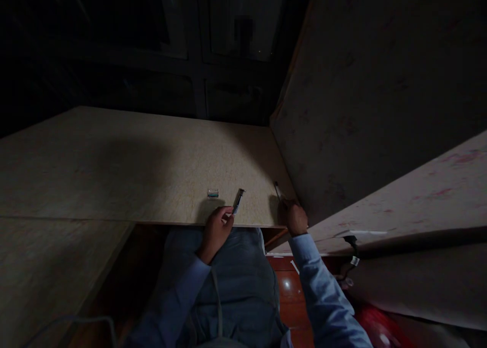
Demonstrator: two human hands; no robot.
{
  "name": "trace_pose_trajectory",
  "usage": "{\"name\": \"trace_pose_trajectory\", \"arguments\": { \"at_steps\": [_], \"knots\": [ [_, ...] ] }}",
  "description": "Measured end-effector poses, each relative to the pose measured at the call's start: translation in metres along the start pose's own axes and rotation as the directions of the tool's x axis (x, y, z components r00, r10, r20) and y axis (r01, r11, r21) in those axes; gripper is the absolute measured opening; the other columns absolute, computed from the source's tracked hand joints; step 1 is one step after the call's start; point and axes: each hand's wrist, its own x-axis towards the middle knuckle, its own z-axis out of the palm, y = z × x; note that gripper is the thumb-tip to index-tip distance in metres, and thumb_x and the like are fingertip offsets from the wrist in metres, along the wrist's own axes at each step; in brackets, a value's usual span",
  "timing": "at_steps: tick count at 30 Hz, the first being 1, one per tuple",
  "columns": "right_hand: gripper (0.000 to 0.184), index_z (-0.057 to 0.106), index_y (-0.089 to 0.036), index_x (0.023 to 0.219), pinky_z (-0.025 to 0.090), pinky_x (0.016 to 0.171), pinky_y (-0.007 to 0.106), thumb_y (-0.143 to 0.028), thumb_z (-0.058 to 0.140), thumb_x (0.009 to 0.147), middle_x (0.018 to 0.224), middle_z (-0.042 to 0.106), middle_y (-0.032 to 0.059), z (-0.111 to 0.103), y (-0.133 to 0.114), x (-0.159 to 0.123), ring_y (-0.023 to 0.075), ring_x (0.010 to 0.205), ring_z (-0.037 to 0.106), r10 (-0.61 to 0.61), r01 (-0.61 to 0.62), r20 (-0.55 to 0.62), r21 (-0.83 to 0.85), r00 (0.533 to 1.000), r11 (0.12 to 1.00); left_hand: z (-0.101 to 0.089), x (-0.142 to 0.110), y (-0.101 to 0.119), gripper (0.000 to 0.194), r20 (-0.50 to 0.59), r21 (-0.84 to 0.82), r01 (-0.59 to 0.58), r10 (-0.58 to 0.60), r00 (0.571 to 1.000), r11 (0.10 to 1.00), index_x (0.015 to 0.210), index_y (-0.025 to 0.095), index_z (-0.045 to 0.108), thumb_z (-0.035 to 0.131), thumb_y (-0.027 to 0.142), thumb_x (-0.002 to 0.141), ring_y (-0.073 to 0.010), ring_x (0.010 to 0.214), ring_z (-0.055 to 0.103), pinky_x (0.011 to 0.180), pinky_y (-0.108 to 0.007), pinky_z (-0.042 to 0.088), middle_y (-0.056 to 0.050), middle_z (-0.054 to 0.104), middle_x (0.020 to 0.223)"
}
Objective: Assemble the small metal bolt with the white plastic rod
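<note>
My left hand (217, 230) is at the front edge of the pale table, thumb and fingers closed at the lower end of a slim dark-and-silver tool (238, 201). That tool slants up to the right and has a short crosspiece at its top, like a small razor. Just beyond the hand, a small clear case (213, 193) with a teal strip lies on the table. Over by the wall, my right hand (296, 218) is closed around a thin stick (277, 190) with a dark tip. Its lower part is hidden in the fingers.
The pale table (182, 160) meets a patterned wall panel (365, 94) on the right. Dark window panes (236, 94) rise behind it. A black plug and cord (352, 241) hang at the lower right, above a red object (380, 327). A pale cable (87, 318) curves at lower left.
</note>
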Motion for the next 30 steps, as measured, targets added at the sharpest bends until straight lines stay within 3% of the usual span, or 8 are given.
{"name": "trace_pose_trajectory", "arguments": {
  "at_steps": [4,9,12,16,18,21,24,30],
  "knots": [
    [0.035,0.072,-0.021,0.121,0.049,0.072,0.028,-0.026,0.044,0.099,0.109,0.071,0.0145,0.001,0.006,-0.001,0.0210,0.085,0.071,-0.037,0.040,-0.054,0.060,0.998,0.997,0.013,0.023,0.000,0.021,0.013,0.249,-0.060,0.058,0.998,0.967,0.103,0.019,0.069,0.062,0.021,0.083,-0.0206,0.080,0.069,0.080,-0.035,0.054,-0.011,0.073,0.101],
    [0.035,0.071,-0.018,0.118,0.051,0.079,0.030,-0.027,0.046,0.096,0.110,0.067,0.0137,0.008,0.014,-0.016,0.0214,0.090,0.067,-0.133,0.232,-0.299,0.324,0.945,0.917,0.023,0.036,-0.001,0.023,0.000,0.362,-0.057,0.061,0.998,0.930,0.107,0.017,0.068,0.064,0.021,0.085,-0.0237,0.094,0.069,0.085,-0.036,0.053,-0.012,0.073,0.105],
    [0.038,0.072,-0.016,0.113,0.053,0.078,0.033,-0.037,0.046,0.096,0.103,0.069,0.0133,0.018,0.003,-0.029,0.0223,0.085,0.067,-0.210,0.345,-0.306,0.503,0.929,0.792,0.011,0.042,-0.003,0.025,-0.050,0.381,-0.041,0.064,0.997,0.923,0.111,0.017,0.068,0.059,0.021,0.088,-0.0235,0.094,0.069,0.084,-0.036,0.053,-0.011,0.073,0.102],
    [0.040,0.071,-0.014,0.111,0.053,0.085,0.034,-0.044,0.049,0.096,0.103,0.071,0.0140,0.030,-0.030,-0.037,0.0236,0.094,0.068,-0.331,0.410,-0.247,0.639,0.911,0.651,-0.027,0.056,-0.008,0.027,-0.076,0.489,-0.084,0.139,0.987,0.868,0.110,0.017,0.071,0.053,0.018,0.090,-0.0216,0.091,0.067,0.083,-0.033,0.053,-0.012,0.069,0.106],
    [0.039,0.069,-0.013,0.113,0.051,0.087,0.034,-0.042,0.049,0.097,0.108,0.072,0.0153,0.032,-0.050,-0.036,0.0242,0.100,0.068,-0.330,0.387,-0.211,0.626,0.920,0.678,-0.047,0.066,-0.013,0.025,-0.044,0.565,-0.111,0.165,0.985,0.817,0.106,0.019,0.074,0.054,0.020,0.090,-0.0222,0.092,0.065,0.084,-0.034,0.052,-0.011,0.069,0.106],
    [0.040,0.064,-0.013,0.120,0.049,0.080,0.032,-0.043,0.048,0.098,0.107,0.072,0.0157,0.027,-0.081,-0.031,0.0252,0.097,0.068,-0.250,0.280,-0.127,0.478,0.960,0.833,-0.065,0.078,-0.022,0.019,0.093,0.607,-0.194,0.174,0.980,0.770,0.096,0.022,0.078,0.061,0.022,0.088,-0.0226,0.094,0.064,0.087,-0.035,0.051,-0.009,0.072,0.098],
    [0.043,0.061,-0.015,0.120,0.046,0.074,0.030,-0.049,0.051,0.096,0.107,0.071,0.0145,0.018,-0.108,-0.025,0.0248,0.096,0.068,-0.167,0.176,-0.057,0.336,0.984,0.925,-0.070,0.086,-0.029,0.016,0.215,0.592,-0.259,0.160,0.963,0.763,0.093,0.023,0.079,0.064,0.022,0.086,-0.0211,0.092,0.065,0.086,-0.033,0.051,-0.007,0.073,0.095],
    [0.038,0.061,-0.017,0.119,0.044,0.074,0.029,-0.043,0.058,0.092,0.109,0.070,0.0135,0.013,-0.126,-0.017,0.0242,0.098,0.067,-0.151,0.144,0.007,0.259,0.988,0.955,-0.068,0.095,-0.025,0.015,0.279,0.612,-0.279,0.128,0.952,0.740,0.088,0.024,0.080,0.066,0.022,0.084,-0.0232,0.088,0.066,0.079,-0.034,0.051,-0.009,0.075,0.094]
  ]
}}
